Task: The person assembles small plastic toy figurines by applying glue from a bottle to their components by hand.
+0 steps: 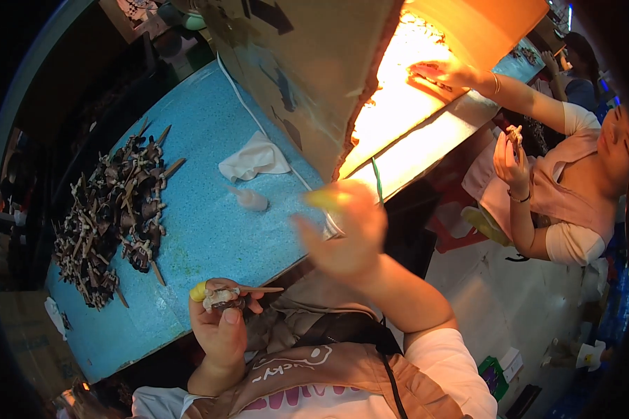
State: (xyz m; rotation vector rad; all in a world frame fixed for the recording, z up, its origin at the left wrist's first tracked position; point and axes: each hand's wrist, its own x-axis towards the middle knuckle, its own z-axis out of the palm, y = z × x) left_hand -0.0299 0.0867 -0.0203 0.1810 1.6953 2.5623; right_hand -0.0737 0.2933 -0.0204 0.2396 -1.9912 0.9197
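My left hand [220, 336] is closed around a small brown and cream figurine [225, 299] with a thin wooden stick [261, 289] pointing out to the right. A yellow cover sits on one of its fingertips. My right hand [353, 234] is raised over the table edge, smeared by motion, with yellow at a fingertip; whether anything is in it I cannot make out. Just left of it a small white bottle with a narrow tip [251, 200] lies or stands on the blue tabletop [196, 237]. Beyond the bottle is a crumpled white cloth [256, 158].
Many similar figurines with sticks [112, 216] are heaped on the table's left. A large cardboard box [307, 77], brightly lit inside, stands at the far side, with a white cord [241, 98] along it. At right, a co-worker [559, 181] reaches into the light, holding another figurine.
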